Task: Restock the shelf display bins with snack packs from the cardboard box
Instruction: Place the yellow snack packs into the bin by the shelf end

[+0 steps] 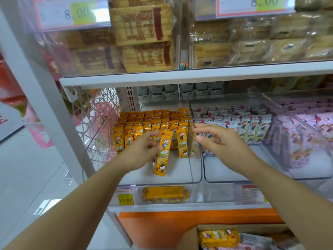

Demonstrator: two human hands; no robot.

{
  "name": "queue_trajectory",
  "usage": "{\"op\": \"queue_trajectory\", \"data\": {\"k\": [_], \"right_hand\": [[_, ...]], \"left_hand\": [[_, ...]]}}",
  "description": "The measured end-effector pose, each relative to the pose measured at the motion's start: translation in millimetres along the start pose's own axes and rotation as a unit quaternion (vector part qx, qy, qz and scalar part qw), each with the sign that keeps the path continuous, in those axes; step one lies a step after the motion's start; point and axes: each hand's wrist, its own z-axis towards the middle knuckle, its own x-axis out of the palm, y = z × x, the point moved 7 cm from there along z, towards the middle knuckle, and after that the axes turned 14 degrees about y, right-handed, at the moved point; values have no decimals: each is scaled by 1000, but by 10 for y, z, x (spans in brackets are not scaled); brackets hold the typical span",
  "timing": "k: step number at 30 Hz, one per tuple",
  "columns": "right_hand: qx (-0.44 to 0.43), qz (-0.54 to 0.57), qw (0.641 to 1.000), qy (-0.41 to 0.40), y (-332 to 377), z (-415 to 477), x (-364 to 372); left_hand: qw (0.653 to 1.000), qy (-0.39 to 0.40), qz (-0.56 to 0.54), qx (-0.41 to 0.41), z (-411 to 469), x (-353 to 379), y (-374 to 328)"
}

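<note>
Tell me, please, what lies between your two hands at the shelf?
In the head view, upright yellow snack packs in the clear bin stand between the left hand and right hand.

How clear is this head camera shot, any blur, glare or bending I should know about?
Head view: wide-angle bending bows the shelf edge and the upright post; the price tags up top are smeared; glare washes the clear bin walls; the left hand and its yellow pack are reasonably sharp.
</note>
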Motion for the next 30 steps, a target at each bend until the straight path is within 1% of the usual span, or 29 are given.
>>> {"op": "queue_trajectory", "data": {"k": [4, 9, 13, 15, 17, 21, 24, 26, 28, 29, 30], "right_hand": [[2, -6, 1000, 2, -19, 10, -8], [-2, -1, 1000, 5, -31, 17, -15], [-3, -3, 1000, 4, -37, 23, -22], [-2, -6, 1000, 4, -38, 19, -23], [-7, -5, 1000, 3, -26, 12, -23], [-9, 2, 1000, 3, -31, 10, -24], [-6, -5, 1000, 2, -27, 18, -26], [-3, -6, 1000, 1, -16, 18, -16], [1, -8, 1000, 0, -8, 9, -12], [4, -8, 1000, 0, -3, 2, -12], [8, -9, 1000, -1, 0, -2, -12]], "left_hand": [[997, -55, 55, -11, 139, -20, -83], [995, -95, 42, -3, 329, -14, -165], [993, -91, 69, -22, 485, 46, -137], [990, -101, 89, -31, 544, 51, -110], [990, -110, 81, -36, 563, 36, -84], [992, -100, 69, -39, 485, 9, -80], [994, -54, 71, -58, 324, -12, -76], [995, 16, 61, -80, 201, 33, -20], [984, 112, 104, -94, 98, 150, 45], [975, 151, 131, -95, 60, 209, 76], [969, 174, 148, -95, 30, 240, 110]]}}
